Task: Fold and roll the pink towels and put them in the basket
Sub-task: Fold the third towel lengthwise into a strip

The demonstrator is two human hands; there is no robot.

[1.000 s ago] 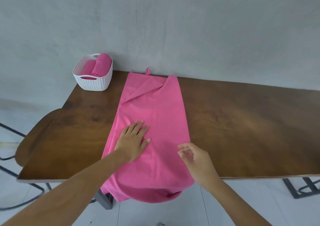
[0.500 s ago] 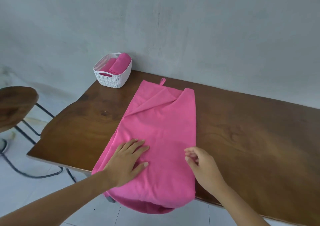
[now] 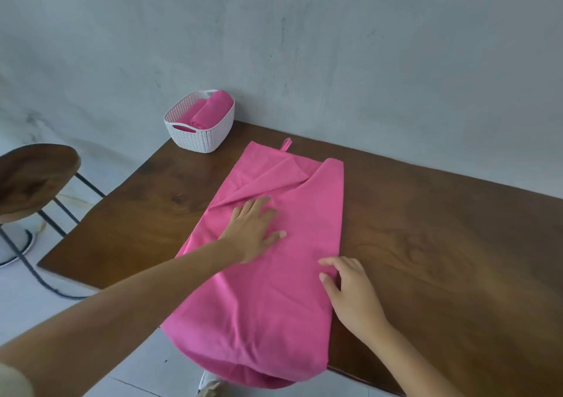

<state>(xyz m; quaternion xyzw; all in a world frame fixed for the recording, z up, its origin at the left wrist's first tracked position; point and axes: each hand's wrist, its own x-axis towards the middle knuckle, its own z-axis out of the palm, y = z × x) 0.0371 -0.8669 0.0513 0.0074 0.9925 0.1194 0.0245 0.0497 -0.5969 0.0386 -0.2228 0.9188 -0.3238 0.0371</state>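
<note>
farther up the towel (image 3: 274, 305) toward the basket (image 3: 198, 140) now, my left hand (image 3: 253, 232) presses flat; my right hand (image 3: 350, 293), fingers relaxed, touches its edge.

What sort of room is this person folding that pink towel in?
Probably a plain, sparsely furnished room in a home or small workspace, though it is hard to be sure. A wooden table stands against a bare grey wall, with a wooden stool beside it on a pale tiled floor.
</note>
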